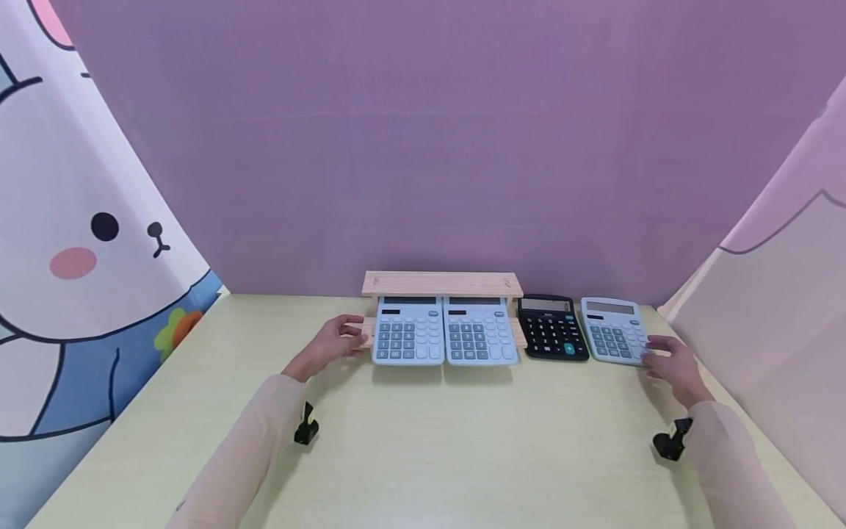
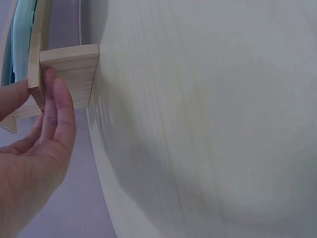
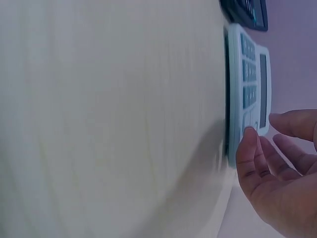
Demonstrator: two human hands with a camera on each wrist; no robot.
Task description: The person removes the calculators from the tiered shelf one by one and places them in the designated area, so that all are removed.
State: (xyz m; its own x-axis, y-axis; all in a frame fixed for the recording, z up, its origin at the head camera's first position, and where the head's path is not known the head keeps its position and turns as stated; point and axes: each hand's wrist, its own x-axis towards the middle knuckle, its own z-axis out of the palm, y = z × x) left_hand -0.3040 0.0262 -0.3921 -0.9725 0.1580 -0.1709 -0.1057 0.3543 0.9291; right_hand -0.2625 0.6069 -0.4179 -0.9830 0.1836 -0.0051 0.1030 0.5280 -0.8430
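Note:
My left hand (image 1: 330, 345) holds the left end of a wooden rack (image 1: 444, 283). In the left wrist view, thumb and fingers lie on opposite sides of a wooden slat (image 2: 34, 69). Two light blue calculators (image 1: 408, 330) sit side by side in the rack, screen tops partly under its upper board. To the right is a black calculator (image 1: 552, 330), then another light blue calculator (image 1: 616, 334). Beside that last one's lower right corner is my right hand (image 1: 677, 371), its fingers (image 3: 247, 158) loosely bent at the edge; whether they touch it is unclear.
A pale wood-grain table (image 1: 463, 448) carries everything. Behind it stands a purple cloth wall (image 1: 443, 147). A cartoon-printed curtain (image 1: 99, 294) borders the left, and a pale sloping cloth (image 1: 786, 294) the right. Black camera mounts (image 1: 306, 426) sit at the wrists.

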